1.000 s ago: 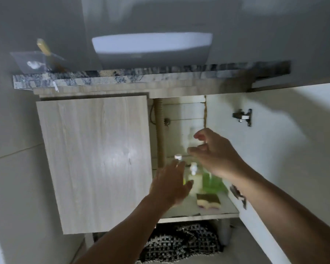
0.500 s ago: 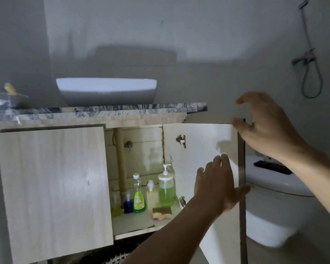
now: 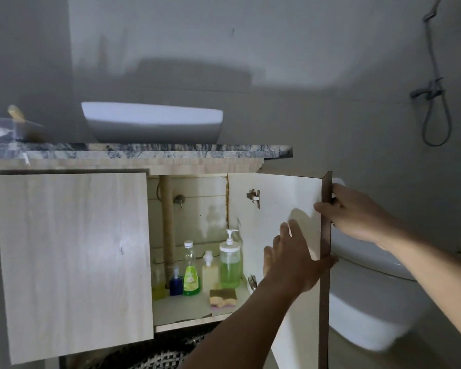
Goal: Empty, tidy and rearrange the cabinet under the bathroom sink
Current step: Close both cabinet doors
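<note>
— Pale wood, was that the open door (image 3: 288, 217) nearest the camera?

— Yes. It stood swung wide on the right side of the cabinet, its dark edge turned toward the viewer. The left hand (image 3: 294, 262) lay flat on its inner face, fingers straight and spread, the thumb hooked past the edge. It gripped nothing.

— And the other one?

— The right hand (image 3: 357, 211) clasped the same door higher up, thumb on the inner face and fingers curled round the edge to the far side.

— What sat inside?

— On the cabinet floor (image 3: 181, 307), a yellow and green sponge (image 3: 223, 297) lay at the front. Behind it stood a pump bottle (image 3: 230, 262) of green liquid, a smaller pale bottle (image 3: 209, 270) beside it, then a clear bottle with a green label (image 3: 190, 272), a small blue bottle (image 3: 176, 282) and a yellowish one (image 3: 159, 286) next to the drain pipe (image 3: 167, 222).

— The left door (image 3: 72, 262)?

— Shut, or nearly.

— Farther off?

— A white basin (image 3: 152, 123) rested on the marbled counter (image 3: 144, 153). To the right, beyond the door, was a white toilet (image 3: 370, 296), and a shower hose (image 3: 434, 102) hung on the far wall.
</note>
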A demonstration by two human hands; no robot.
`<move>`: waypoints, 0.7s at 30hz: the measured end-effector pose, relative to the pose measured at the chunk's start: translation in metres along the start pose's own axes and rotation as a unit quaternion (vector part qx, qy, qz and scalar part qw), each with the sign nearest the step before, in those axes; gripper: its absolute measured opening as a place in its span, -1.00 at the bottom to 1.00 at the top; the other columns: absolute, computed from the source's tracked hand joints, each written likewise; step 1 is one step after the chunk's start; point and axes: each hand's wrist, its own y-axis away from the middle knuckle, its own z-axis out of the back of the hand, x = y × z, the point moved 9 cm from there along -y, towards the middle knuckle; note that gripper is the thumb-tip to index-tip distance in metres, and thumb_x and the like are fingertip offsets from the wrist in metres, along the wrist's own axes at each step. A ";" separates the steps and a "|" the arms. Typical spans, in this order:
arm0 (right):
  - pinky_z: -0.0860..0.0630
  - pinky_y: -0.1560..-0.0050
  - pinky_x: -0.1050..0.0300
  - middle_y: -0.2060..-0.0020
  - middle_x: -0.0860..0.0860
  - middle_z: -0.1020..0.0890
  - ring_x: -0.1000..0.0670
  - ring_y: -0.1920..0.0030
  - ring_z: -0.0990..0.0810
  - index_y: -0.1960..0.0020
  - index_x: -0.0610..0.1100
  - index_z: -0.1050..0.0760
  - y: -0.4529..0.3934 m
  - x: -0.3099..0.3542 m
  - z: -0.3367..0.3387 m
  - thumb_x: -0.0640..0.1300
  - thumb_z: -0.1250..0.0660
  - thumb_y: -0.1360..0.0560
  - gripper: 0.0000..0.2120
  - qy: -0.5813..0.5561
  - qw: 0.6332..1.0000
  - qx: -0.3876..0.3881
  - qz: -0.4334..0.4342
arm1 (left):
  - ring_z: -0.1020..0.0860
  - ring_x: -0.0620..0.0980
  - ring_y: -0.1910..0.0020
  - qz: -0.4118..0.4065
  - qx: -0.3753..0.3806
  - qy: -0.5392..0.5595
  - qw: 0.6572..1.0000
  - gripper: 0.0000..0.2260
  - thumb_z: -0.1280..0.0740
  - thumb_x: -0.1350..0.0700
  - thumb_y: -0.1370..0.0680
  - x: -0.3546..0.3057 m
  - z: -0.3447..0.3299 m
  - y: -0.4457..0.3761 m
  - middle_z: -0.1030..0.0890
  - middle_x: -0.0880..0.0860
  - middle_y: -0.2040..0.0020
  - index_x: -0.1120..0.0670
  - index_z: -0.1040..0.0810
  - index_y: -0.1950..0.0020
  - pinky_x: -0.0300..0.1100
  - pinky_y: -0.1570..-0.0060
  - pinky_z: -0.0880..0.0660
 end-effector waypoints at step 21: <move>-0.09 -0.50 -0.16 -0.53 -0.09 -0.09 -0.12 -0.53 -0.09 -0.51 -0.12 -0.04 -0.066 0.157 -0.231 0.16 -0.12 -0.57 -0.37 0.093 0.965 -0.038 0.244 | -0.41 0.07 -0.35 0.110 -0.131 -0.128 0.977 -0.20 -0.08 -0.51 -0.38 0.290 0.147 0.027 -0.32 -0.01 -0.44 -0.04 -0.17 -0.46 0.07 -0.31 -0.41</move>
